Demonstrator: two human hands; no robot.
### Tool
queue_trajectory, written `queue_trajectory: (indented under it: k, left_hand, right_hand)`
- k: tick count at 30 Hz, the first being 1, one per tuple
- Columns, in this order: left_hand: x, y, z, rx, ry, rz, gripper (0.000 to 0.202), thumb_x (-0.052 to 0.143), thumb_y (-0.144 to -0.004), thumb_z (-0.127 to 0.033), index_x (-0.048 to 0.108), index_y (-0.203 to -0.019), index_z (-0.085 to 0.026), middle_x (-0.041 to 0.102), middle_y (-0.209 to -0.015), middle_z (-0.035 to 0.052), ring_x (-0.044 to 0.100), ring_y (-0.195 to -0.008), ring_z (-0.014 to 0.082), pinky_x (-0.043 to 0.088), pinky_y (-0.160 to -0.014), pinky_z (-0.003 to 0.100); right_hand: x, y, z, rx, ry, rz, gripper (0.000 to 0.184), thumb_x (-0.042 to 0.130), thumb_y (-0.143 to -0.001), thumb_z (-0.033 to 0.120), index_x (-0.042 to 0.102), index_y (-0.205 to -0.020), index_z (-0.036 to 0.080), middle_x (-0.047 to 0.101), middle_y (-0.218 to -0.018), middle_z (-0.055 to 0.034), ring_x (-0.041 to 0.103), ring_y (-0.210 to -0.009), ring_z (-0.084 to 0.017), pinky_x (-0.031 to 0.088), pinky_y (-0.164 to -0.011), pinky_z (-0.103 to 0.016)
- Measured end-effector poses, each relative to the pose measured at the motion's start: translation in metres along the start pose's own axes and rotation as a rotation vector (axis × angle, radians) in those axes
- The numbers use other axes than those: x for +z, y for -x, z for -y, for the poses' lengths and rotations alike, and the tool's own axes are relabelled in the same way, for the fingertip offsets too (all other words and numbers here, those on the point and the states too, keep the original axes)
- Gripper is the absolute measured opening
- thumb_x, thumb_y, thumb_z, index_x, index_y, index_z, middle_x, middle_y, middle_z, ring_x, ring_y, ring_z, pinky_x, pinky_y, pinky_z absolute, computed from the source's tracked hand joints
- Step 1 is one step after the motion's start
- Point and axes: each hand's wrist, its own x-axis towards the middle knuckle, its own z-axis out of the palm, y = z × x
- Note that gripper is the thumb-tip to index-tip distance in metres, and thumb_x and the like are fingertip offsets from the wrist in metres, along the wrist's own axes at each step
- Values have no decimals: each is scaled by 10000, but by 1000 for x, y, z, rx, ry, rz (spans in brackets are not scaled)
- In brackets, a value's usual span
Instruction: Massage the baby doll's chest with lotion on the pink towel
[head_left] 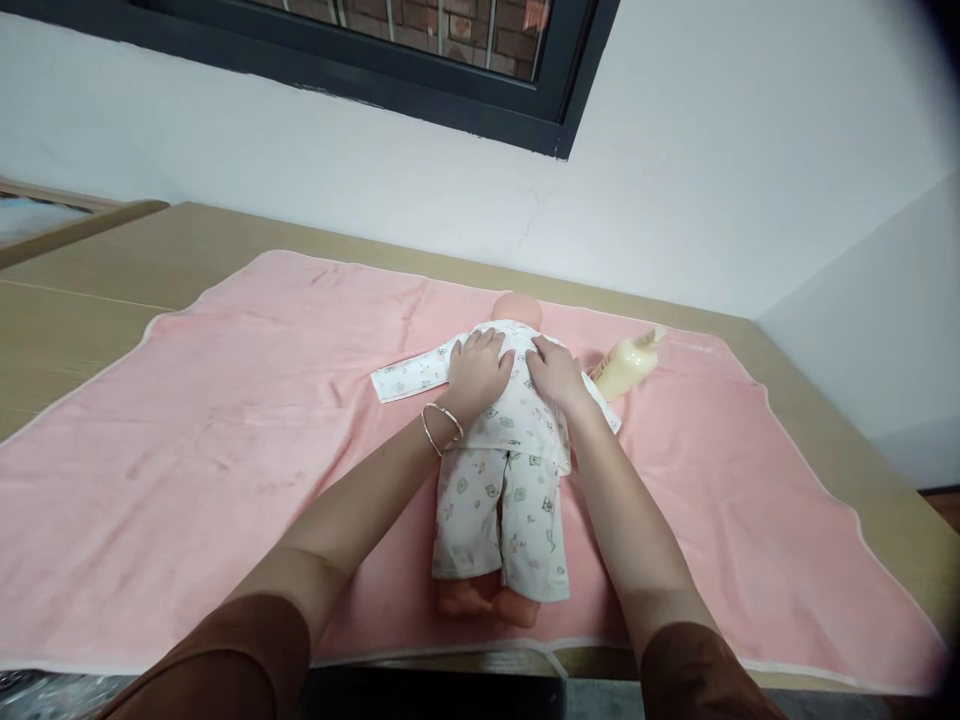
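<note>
My left hand and right hand lie flat, fingers spread, gripping nothing, pressing the doll chest to steady it on the pink towel; bottle just beside.

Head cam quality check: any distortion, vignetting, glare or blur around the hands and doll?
Head view: wide-angle bend, table edge and window frame lines slant; dark vignette in the right corners. Light soft and even, only faint shadows under the left hand and right hand; no glare on the pink towel. Doll and bottle sharp enough, no motion blur.
</note>
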Motion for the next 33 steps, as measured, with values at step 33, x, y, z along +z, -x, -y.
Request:
queue_trajectory:
  k: [33]
  left_hand:
    - [-32, 13, -18, 59, -13, 250, 428, 351, -1061, -245, 612, -1393, -173, 539, -1606, 148, 472, -1522, 278, 289, -1288, 597]
  right_hand:
    - [-25, 27, 31, -44, 162, 60, 401, 346, -1035, 276, 742, -1025, 218, 787, -1149, -133, 682, -1162, -324, 307, -1183, -621]
